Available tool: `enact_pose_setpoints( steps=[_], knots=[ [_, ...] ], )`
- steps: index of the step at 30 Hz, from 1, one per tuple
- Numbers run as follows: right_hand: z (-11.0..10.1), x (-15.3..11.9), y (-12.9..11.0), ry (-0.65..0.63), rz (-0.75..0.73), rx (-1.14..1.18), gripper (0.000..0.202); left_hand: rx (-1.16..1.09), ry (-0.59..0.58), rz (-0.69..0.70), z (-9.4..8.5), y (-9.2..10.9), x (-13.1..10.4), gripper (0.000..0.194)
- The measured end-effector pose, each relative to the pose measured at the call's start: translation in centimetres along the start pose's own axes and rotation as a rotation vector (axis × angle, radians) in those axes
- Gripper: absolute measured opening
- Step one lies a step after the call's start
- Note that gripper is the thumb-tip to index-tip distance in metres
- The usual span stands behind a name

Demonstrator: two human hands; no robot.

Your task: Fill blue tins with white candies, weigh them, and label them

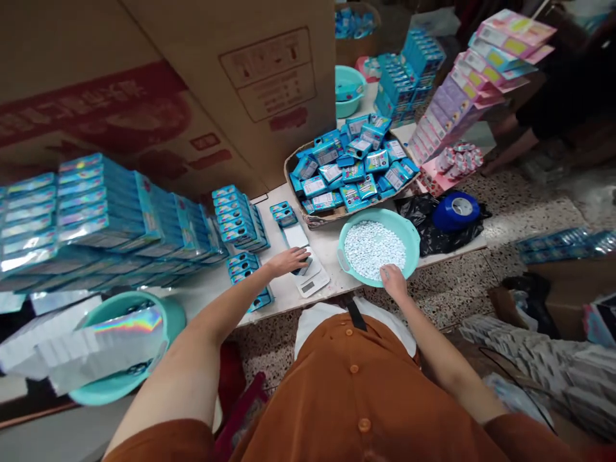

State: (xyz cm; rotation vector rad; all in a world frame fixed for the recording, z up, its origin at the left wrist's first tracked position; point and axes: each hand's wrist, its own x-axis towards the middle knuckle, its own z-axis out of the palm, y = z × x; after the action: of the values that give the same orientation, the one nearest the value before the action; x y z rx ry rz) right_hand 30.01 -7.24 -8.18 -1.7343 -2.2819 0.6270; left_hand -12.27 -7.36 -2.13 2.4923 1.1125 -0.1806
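My left hand (289,260) rests over a white digital scale (315,284), fingers curled on a small dark-blue case (303,265) that they partly cover. My right hand (393,282) reaches over the near rim of a turquoise basin (414,239), its fingers bunched against the small white pellets (373,247) inside. How many pellets it grips is hidden. Just behind the scale lie a white slip (295,235) and a pair of blue cases (283,213). More blue cases with round dark holes (242,264) are stacked left of the scale.
A carton tray of blue packets (353,172) sits behind the basin. Large cardboard boxes (202,83) wall the back. Stacked blue boxes (106,205) and another turquoise basin (176,314) stand left. Right are a blue tape roll (445,215), black plastic (416,221) and a leaning pink box stack (452,106).
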Motion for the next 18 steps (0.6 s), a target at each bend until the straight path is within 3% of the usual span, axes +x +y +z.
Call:
enact_pose_setpoints(
  steps=[2,5,9,14,18],
  knots=[
    [-0.2,0.2,-0.4,-0.005,0.045,0.011,0.027,-0.029,-0.004,-0.103,0.4,0.5,0.1,0.022],
    [-0.5,0.5,-1.0,-0.028,0.110,0.008,0.027,-0.095,0.055,-0.347,1.7,1.7,-0.3,0.033],
    [-0.9,0.6,-1.3,-0.040,0.121,0.011,0.027,-0.299,0.318,-0.612,4.2,3.0,-1.5,0.051],
    [-1.1,0.7,-0.9,-0.069,0.083,0.018,0.029,-0.488,0.507,-0.817,5.9,3.7,-2.4,0.037],
    [-1.0,1.0,-0.6,-0.056,0.071,0.027,0.031,-0.646,0.779,-1.128,6.9,5.5,-1.1,0.040]
  ],
)
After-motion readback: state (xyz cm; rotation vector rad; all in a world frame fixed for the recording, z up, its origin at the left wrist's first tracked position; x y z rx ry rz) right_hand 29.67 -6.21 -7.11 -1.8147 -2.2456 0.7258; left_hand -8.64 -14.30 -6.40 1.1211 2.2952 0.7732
